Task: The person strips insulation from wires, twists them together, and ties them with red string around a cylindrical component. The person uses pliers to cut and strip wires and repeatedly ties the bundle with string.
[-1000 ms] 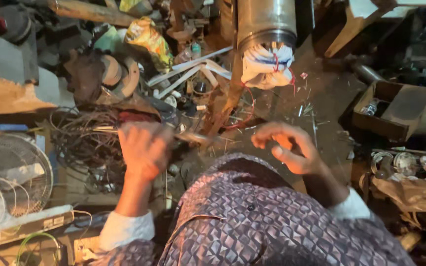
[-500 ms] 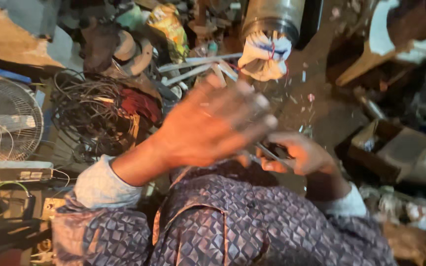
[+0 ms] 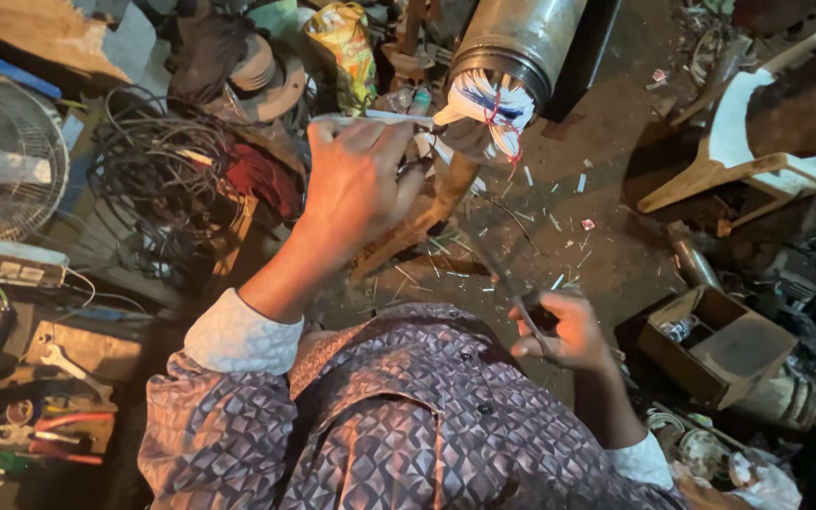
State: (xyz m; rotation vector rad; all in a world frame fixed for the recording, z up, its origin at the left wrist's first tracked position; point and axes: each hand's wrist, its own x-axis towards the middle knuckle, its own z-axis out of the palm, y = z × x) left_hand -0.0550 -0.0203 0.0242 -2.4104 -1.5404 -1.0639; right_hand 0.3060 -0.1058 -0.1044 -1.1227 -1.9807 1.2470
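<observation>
Grip: left hand pinches a thin white strip; right hand clasps a slim dark tool.
Cylinder: grey metal tube, upper centre, stuffed with white cloth.
Box: brown cardboard box, lower right, holds small metal parts.

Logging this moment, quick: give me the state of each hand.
Left hand: raised, fingers pinched shut on a thin white strip.
Right hand: fingers closed around a thin dark tool.

You have two bare hands in view: your left hand raised and your right hand low. One grey metal cylinder stuffed with a white cloth bundle lies ahead. There is one white wire-guarded fan, one tangle of dark cables, one yellow printed bag, one open brown cardboard box, one white plastic chair and one silver spanner.
</observation>
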